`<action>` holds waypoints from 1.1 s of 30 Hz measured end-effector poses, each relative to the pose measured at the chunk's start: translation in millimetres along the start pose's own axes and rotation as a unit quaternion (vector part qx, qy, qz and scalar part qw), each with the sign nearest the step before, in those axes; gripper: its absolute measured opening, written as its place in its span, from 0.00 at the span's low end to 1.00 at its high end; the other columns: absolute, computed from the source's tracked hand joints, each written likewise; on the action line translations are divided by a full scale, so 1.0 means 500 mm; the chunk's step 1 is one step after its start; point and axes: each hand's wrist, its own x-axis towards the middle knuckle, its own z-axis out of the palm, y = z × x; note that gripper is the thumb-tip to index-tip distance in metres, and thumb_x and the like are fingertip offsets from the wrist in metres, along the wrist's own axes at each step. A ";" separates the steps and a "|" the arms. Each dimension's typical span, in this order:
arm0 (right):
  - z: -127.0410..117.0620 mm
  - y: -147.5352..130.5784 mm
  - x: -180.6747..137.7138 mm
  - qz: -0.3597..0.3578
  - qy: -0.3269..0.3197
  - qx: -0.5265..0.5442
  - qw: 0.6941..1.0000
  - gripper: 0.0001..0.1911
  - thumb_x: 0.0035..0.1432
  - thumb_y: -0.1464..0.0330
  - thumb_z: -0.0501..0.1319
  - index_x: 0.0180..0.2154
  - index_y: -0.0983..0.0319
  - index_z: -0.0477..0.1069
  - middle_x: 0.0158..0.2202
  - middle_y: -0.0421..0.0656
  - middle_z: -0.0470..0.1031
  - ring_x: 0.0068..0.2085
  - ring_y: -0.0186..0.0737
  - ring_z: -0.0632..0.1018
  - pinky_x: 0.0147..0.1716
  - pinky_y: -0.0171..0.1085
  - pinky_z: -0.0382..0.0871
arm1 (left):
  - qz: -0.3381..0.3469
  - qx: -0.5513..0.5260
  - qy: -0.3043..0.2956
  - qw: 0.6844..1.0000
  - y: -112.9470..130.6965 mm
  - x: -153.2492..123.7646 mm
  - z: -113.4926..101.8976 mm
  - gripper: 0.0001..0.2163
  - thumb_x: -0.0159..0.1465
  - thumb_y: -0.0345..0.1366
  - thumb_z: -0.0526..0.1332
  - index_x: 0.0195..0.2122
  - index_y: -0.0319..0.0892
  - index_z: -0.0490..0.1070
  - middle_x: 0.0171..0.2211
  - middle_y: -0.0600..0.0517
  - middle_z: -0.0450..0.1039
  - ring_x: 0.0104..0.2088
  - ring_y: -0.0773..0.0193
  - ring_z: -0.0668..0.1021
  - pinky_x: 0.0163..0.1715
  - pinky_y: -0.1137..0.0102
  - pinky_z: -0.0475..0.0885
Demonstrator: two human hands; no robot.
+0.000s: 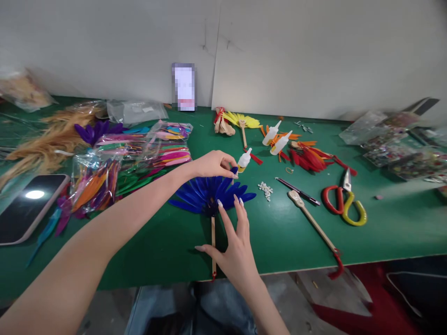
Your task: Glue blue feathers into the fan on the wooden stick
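Observation:
A blue feather fan with a thin wooden handle lies on the green table in front of me. My left hand is over its upper right edge, thumb and fingers pinched on the tip of a blue feather. Below, my right hand has its fingers spread. Its fingertips touch the feathers right of the fan's centre, and its thumb reaches over the handle. Just beyond my left fingertips stands a small white glue bottle. White beads lie in a small heap right of the fan.
Tweezers, a bare wooden fan handle and scissors lie to the right. Two glue bottles and a yellow feather fan are farther back. Bagged feathers and a phone lie left; another phone leans on the wall.

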 end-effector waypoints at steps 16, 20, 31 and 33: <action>-0.003 0.000 0.004 -0.008 -0.016 -0.017 1.000 0.44 0.52 0.56 0.65 0.65 0.52 0.45 0.69 0.46 0.32 0.67 0.62 0.42 0.59 0.65 0.48 | 0.063 0.164 0.023 0.984 -0.019 0.034 0.017 0.10 0.53 0.43 0.66 0.31 0.42 0.77 0.43 0.48 0.67 0.47 0.56 0.65 0.48 0.64 0.60; -0.003 0.000 0.004 -0.004 -0.021 -0.027 0.999 0.44 0.52 0.56 0.65 0.65 0.53 0.47 0.69 0.46 0.32 0.67 0.62 0.42 0.59 0.64 0.48 | 0.052 0.172 0.005 0.984 -0.020 0.038 0.017 0.10 0.53 0.43 0.66 0.31 0.42 0.76 0.44 0.48 0.67 0.48 0.55 0.64 0.49 0.64 0.58; 0.001 0.001 0.005 -0.008 -0.006 -0.019 1.000 0.45 0.51 0.56 0.66 0.65 0.52 0.46 0.69 0.47 0.34 0.66 0.62 0.43 0.58 0.65 0.49 | 0.039 0.167 0.009 0.985 -0.015 0.030 0.004 0.13 0.53 0.47 0.64 0.31 0.42 0.75 0.45 0.48 0.69 0.48 0.55 0.65 0.50 0.65 0.58; 0.001 0.000 0.004 -0.009 0.002 -0.006 1.000 0.46 0.51 0.56 0.66 0.65 0.53 0.45 0.68 0.48 0.35 0.66 0.62 0.44 0.58 0.66 0.48 | 0.034 0.154 0.019 0.987 -0.005 0.021 -0.012 0.14 0.55 0.48 0.63 0.33 0.41 0.74 0.45 0.49 0.69 0.46 0.57 0.67 0.47 0.66 0.60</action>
